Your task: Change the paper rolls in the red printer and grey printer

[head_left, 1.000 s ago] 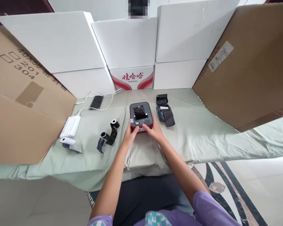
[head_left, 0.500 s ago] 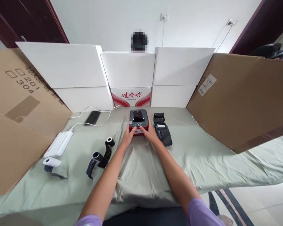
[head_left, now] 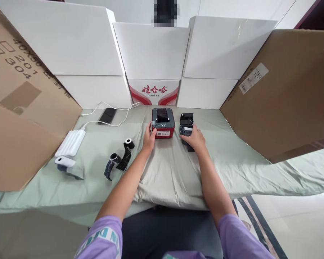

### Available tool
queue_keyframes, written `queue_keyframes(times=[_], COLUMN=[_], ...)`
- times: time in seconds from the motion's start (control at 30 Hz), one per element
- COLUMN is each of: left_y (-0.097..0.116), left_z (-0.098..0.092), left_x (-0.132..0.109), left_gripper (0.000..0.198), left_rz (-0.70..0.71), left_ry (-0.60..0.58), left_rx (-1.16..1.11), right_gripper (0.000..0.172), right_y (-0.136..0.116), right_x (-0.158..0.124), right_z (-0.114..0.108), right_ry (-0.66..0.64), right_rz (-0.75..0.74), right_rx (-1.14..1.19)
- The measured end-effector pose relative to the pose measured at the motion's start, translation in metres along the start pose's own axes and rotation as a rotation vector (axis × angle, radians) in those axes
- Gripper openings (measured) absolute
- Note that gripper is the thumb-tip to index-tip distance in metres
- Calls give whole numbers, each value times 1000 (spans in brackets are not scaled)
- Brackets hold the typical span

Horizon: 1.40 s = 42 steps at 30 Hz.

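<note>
A small red and grey label printer (head_left: 163, 123) sits on the green cloth (head_left: 232, 158) in the middle. My left hand (head_left: 149, 138) rests against its front left corner, fingers curled on the side. To its right lies a small black printer (head_left: 186, 124) with its lid up. My right hand (head_left: 196, 139) lies over the black printer's front part, fingers closed around it.
Two dark label rolls (head_left: 121, 158) lie at the left, beyond them a white power bank (head_left: 70, 142), a small white device (head_left: 62, 161), a white cable and a black phone (head_left: 107, 116). White foam boxes (head_left: 151, 50) and cardboard sheets (head_left: 283, 90) wall the surface in.
My right hand left the red printer and moved right onto the black printer. My left hand slid to the red printer's left corner. The camera tilted up, then down again.
</note>
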State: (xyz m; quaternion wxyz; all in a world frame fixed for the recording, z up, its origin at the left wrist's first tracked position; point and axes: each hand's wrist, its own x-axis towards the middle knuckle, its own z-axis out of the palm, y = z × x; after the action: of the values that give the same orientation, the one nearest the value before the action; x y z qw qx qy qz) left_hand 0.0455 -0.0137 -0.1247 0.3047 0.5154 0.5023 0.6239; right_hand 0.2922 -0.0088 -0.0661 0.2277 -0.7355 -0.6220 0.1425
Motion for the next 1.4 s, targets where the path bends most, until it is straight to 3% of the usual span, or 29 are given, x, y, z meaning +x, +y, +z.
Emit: queue_keyframes(times=[0.13, 0.23, 0.37, 0.57, 0.7, 0.83, 0.97, 1.07, 1.17, 1.4], left_y=[1, 1, 1, 3, 5, 11, 18, 21, 24, 25], left_z=[0, 0, 0, 0, -1, -3, -3, -1, 1, 6], left_x=[-1, -1, 0, 1, -2, -9, -18, -24, -28, -32], left_gripper=[64, 65, 64, 59, 54, 54, 44, 30, 20, 22], left_rz=[11, 29, 48, 50, 71, 231, 341, 377, 391, 465], left_ry=[-6, -3, 8, 16, 37, 129, 163, 53, -144, -534], left_rx=[6, 10, 16, 23, 71, 204, 361, 386, 406, 462], right_gripper=[93, 99, 112, 88, 69, 50, 52, 55, 57, 56], right_y=[-11, -12, -6, 1, 6, 10, 12, 13, 14, 16], right_x=[-9, -16, -17, 6, 18, 25, 33, 36, 36, 34], right_z=[-3, -12, -17, 5, 28, 43, 51, 52, 51, 52], right_ry=[-46, -137, -136, 73, 74, 35, -19, -44, -92, -135], right_rz=[2, -38, -35, -134, -111, -99, -148, -161, -158, -179], right_rx=[-89, -103, 128, 645, 832, 954, 986, 1019, 1063, 1058])
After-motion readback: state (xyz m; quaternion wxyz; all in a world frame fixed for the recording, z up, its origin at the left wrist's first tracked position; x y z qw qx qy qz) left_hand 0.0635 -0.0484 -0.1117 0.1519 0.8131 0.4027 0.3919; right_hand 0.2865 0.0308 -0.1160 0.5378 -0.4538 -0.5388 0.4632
